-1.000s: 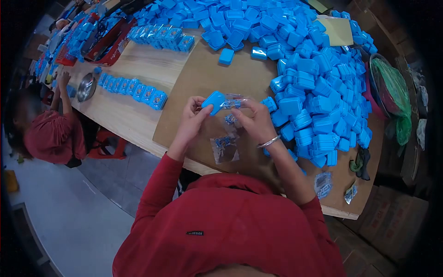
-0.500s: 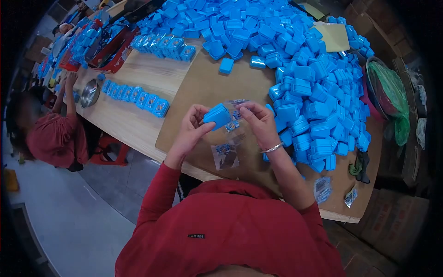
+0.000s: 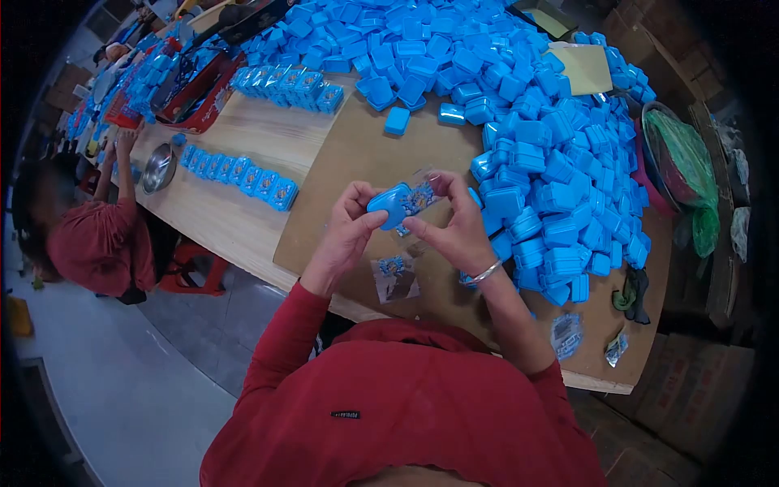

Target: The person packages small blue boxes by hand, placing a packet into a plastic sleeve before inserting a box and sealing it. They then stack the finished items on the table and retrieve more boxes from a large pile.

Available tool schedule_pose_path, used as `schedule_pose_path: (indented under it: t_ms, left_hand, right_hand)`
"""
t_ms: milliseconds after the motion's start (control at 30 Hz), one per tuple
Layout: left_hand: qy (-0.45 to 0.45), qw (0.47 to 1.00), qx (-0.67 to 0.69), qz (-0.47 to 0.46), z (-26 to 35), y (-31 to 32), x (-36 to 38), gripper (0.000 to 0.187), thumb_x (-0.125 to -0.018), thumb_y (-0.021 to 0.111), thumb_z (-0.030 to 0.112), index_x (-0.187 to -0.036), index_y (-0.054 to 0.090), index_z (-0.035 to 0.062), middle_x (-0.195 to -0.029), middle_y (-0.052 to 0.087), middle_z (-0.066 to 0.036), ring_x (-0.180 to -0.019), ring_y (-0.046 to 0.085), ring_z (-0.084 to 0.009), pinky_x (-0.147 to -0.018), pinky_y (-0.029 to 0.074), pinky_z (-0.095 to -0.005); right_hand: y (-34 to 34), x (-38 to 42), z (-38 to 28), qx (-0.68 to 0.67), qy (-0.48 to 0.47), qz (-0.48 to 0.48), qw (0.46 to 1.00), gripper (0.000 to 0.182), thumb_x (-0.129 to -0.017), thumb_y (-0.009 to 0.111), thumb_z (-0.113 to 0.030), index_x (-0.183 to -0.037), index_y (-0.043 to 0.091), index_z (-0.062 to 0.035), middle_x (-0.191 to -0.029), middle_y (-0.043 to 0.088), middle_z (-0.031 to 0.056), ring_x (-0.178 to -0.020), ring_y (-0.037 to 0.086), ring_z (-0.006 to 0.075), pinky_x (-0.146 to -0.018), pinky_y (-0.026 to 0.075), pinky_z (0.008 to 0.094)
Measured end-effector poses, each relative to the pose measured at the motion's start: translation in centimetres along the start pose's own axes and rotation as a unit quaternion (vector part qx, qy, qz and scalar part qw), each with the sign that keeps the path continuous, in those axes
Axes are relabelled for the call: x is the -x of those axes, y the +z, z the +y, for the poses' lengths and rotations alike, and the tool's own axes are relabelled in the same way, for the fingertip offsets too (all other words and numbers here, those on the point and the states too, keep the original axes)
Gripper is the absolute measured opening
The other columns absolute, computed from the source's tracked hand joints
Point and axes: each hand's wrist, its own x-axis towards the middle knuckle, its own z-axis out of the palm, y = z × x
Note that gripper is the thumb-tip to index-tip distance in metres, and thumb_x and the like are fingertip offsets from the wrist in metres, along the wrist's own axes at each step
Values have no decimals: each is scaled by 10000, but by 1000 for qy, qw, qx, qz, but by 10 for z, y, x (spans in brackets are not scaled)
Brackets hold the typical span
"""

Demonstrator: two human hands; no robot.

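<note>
Between the thumb and fingers of my left hand (image 3: 345, 235) is a small blue plastic box (image 3: 389, 205), tilted above the brown board (image 3: 334, 174). My right hand (image 3: 462, 235) pinches a clear printed plastic bag (image 3: 419, 197), whose near edge meets the right end of the box. Below my hands another printed bag (image 3: 396, 282) lies flat on the board. A large pile of loose blue boxes (image 3: 535, 158) spreads just beyond my right hand, and a single blue box (image 3: 397, 121) lies apart from it.
Rows of bagged boxes (image 3: 239, 168) line the wooden table (image 3: 243, 130) at left. Behind them are a metal bowl (image 3: 159, 168) and a red basket (image 3: 199, 97). Another person (image 3: 101, 235) works at far left. A bundle of bags (image 3: 566, 334) lies near the right front edge.
My right hand has brought the bag up to the box and spread it there. The box in my left hand has turned and shifted slightly to the right.
</note>
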Motion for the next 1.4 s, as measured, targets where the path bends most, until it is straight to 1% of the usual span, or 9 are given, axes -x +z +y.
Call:
schedule_pose_path:
  t_ms: [100,200,300,400,500,700,1100,1200,1400]
  left_hand:
    - [-23,999,24,22,-9,8,3,435,-784,685,44,-1149,447,50,-1082,553,-62,-982,546,-131,-870,453,-272]
    - [-4,999,-30,22,-5,24,0,507,-813,674,104,-1247,424,22,-1123,533,-59,-999,536,-122,-870,451,-262]
    - [-41,996,-80,21,0,35,-7,481,-848,650,178,-1251,459,-4,-1111,557,-58,-975,544,-105,-839,453,-239]
    - [-84,986,-136,36,-1,33,-8,397,-872,627,227,-1172,531,-15,-1063,592,-57,-931,555,-87,-804,454,-225]
    - [-38,986,-138,86,-2,42,-3,365,-878,624,234,-1135,556,-15,-985,615,-46,-885,563,-78,-779,458,-228]
    - [-17,991,-119,64,-3,44,4,335,-898,594,235,-1120,556,-14,-974,613,-46,-869,558,-75,-751,458,-224]
    - [-2,992,-117,45,10,39,15,318,-942,519,232,-1140,552,-15,-972,612,-31,-843,550,-65,-750,444,-217]
    - [20,988,-137,70,13,29,15,332,-950,501,244,-1149,550,-18,-957,607,-25,-827,541,-58,-740,438,-215]
    - [51,973,-170,147,21,-4,4,339,-946,507,303,-1057,578,-10,-873,587,-4,-778,517,-49,-701,422,-214]
  right_hand:
    - [8,-1,-9,187,-67,41,979,1000,-550,857,-293,-1348,309,-39,-1041,518,108,-985,509,245,-966,346,413]
    - [17,0,-9,240,-112,22,964,1147,-509,848,-326,-1408,194,-41,-1075,494,145,-1005,496,285,-1008,250,515]
    - [22,0,-12,290,-148,38,945,1115,-527,820,-303,-1403,187,-31,-1106,471,151,-1028,480,285,-1019,186,559]
    - [18,1,-12,283,-143,48,947,1085,-540,797,-261,-1404,186,-22,-1101,475,150,-1028,479,300,-1030,190,542]
    - [17,1,-9,245,-141,49,958,1083,-544,792,-251,-1408,180,-24,-1104,474,149,-1027,478,303,-1035,188,547]
    - [6,-4,-9,199,-137,11,970,1059,-551,778,-256,-1409,190,-59,-1158,464,135,-1099,480,305,-1056,152,587]
    - [11,-11,-15,190,-171,26,966,1026,-547,777,-243,-1391,222,-63,-1073,519,107,-1044,512,287,-1045,167,588]
    - [21,-20,-13,218,-182,8,959,1012,-549,769,-275,-1384,251,-36,-1082,517,116,-1051,516,276,-1057,177,552]
    - [51,-60,-13,266,-207,-47,940,810,-558,737,-320,-1246,415,-40,-1041,517,120,-1022,494,311,-1027,224,532]
